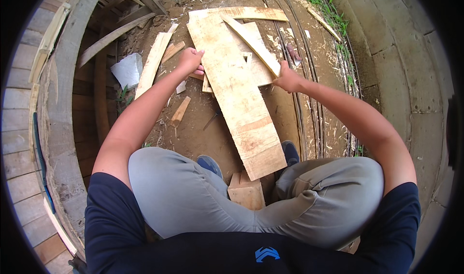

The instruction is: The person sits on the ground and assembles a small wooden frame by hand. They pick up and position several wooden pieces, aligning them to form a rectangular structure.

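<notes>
A long, wide wooden board (234, 90) slants from the far pile down toward my knees. My left hand (191, 62) grips its left edge near the far end, with the thumb on top. In my right hand (289, 79) is the near end of a narrow wooden strip (251, 44), which angles away to the far left and crosses the wide board's right edge. Beneath these two lie other pale boards (263, 56), partly covered. A wooden block (246, 194) stands between my legs, close to the wide board's near end; whether they touch is unclear.
On the left are loose planks (153, 64), a short tapered wooden piece (181, 110), a whitish block (127, 71) and a wooden structure (58, 105). Long dark rods or cables (302, 85) run along the right, beside a concrete wall (391, 66). Shavings litter the dirt.
</notes>
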Motion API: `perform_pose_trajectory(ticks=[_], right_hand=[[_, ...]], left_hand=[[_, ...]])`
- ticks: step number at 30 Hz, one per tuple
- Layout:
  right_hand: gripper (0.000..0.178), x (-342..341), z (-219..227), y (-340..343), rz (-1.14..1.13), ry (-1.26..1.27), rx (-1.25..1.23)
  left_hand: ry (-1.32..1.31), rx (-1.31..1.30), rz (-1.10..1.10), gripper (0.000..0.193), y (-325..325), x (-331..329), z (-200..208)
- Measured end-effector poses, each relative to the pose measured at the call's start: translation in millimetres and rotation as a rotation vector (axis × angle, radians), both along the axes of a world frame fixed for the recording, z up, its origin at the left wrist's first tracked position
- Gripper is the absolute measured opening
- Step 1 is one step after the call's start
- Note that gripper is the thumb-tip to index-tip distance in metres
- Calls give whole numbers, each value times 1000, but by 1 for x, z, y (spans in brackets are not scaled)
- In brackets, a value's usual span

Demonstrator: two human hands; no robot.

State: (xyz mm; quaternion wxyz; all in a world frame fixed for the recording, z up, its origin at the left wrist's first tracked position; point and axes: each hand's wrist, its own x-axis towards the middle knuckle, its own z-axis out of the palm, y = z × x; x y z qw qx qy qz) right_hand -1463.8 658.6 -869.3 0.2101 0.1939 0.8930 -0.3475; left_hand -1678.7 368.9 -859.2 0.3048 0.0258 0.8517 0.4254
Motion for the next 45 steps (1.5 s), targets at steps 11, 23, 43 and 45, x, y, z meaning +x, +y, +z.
perform_pose_trajectory(ticks=[11, 23, 43, 45], right_hand=[[64, -20, 24, 54, 346, -327, 3], [54, -57, 0, 14, 230, 136, 149], [39, -6, 56, -63, 38, 74, -24], [42, 5, 46, -87, -27, -127, -155]], left_hand=[[15, 4, 13, 35, -7, -2, -4], [-38, 89, -13, 28, -14, -5, -16], [-140, 166, -89, 26, -34, 38, -1], [-159, 145, -84, 27, -33, 40, 0]])
